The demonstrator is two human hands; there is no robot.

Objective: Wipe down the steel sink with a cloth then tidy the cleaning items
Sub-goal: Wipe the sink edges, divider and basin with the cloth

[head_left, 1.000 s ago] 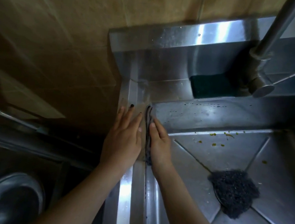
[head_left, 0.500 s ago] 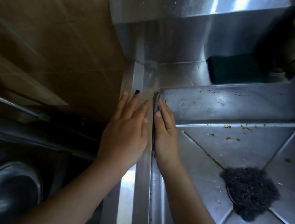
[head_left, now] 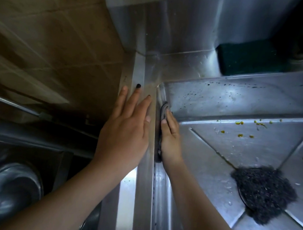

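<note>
The steel sink (head_left: 218,157) fills the right half of the head view, its floor dotted with yellow food bits. My right hand (head_left: 170,138) presses a grey cloth (head_left: 164,109) flat against the sink's left inner wall; only the cloth's edge shows past the fingers. My left hand (head_left: 125,136) lies flat, fingers spread, on the sink's left rim (head_left: 128,188), holding nothing. A dark steel-wool scourer (head_left: 263,193) sits over the drain. A dark green sponge (head_left: 249,58) rests on the back ledge.
Tan tiled wall (head_left: 51,35) stands to the left of the sink. A shiny steel bowl or pot (head_left: 0,191) sits low at the bottom left. The sink's back wall (head_left: 225,99) carries dark specks and droplets.
My view has moved closer and tilted down, so the tap has left the frame. My right hand with the cloth has slid slightly back along the left wall. My left hand stays on the rim.
</note>
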